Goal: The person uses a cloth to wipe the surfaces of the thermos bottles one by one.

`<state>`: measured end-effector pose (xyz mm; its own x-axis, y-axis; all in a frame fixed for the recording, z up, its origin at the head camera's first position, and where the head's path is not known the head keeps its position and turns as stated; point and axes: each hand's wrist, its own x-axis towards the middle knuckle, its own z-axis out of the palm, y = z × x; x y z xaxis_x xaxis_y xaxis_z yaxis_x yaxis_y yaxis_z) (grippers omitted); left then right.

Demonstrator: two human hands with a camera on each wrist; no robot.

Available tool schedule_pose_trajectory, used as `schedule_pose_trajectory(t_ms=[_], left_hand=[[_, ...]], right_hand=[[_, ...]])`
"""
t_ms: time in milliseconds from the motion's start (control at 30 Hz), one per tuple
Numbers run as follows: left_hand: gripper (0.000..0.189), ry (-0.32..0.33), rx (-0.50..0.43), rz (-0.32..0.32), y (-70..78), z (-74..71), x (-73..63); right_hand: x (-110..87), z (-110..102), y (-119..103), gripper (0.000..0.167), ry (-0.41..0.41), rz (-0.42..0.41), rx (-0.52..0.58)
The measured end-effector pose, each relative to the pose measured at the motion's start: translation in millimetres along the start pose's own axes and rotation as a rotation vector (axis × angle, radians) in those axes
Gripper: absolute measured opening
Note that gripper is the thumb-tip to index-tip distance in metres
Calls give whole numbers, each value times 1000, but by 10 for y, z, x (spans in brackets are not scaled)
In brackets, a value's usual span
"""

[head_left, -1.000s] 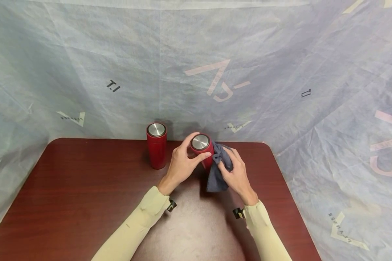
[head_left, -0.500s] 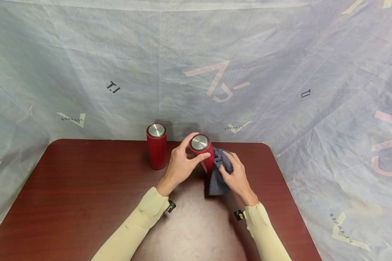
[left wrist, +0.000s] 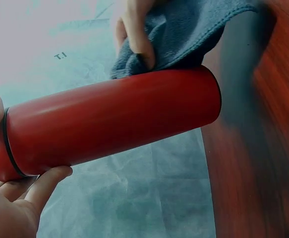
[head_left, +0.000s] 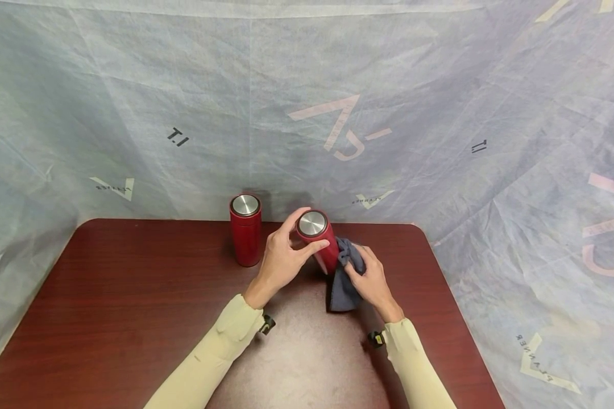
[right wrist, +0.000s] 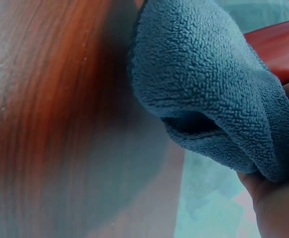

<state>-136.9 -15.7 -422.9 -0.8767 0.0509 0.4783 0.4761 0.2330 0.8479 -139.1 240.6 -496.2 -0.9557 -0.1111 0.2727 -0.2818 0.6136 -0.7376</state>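
Observation:
My left hand (head_left: 282,257) grips a red thermos (head_left: 326,250) near its top, thumb and fingers around the neck below the brushed-metal lid (head_left: 312,223). In the left wrist view the thermos (left wrist: 114,121) is tilted, its base end apart from the table. On its right side, my right hand (head_left: 372,276) pinches a bunched dark blue-grey towel (head_left: 345,289) and presses it against the lower wall. The towel (right wrist: 203,64) fills much of the right wrist view and hides most of that hand's fingers. A loose end of it hangs down.
A second red thermos (head_left: 246,238) stands upright to the left of my left hand, near the table's back edge. The reddish-brown wooden table (head_left: 133,307) spreads below. Grey printed fabric (head_left: 210,102) hangs behind the table and at both sides.
The towel and my right hand have slid down along the thermos, toward its base. My left hand has kept its grip on the thermos and hardly moved.

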Motion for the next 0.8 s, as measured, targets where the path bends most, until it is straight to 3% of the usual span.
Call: schedule_pose_trajectory(t_ms=[300, 800], left_hand=[[77, -12, 22, 7, 2, -6, 5], [76, -42, 26, 3, 3, -6, 19]], right_hand=[[-10, 19, 82, 50, -27, 55, -1], [26, 0, -72, 50, 13, -13, 10]])
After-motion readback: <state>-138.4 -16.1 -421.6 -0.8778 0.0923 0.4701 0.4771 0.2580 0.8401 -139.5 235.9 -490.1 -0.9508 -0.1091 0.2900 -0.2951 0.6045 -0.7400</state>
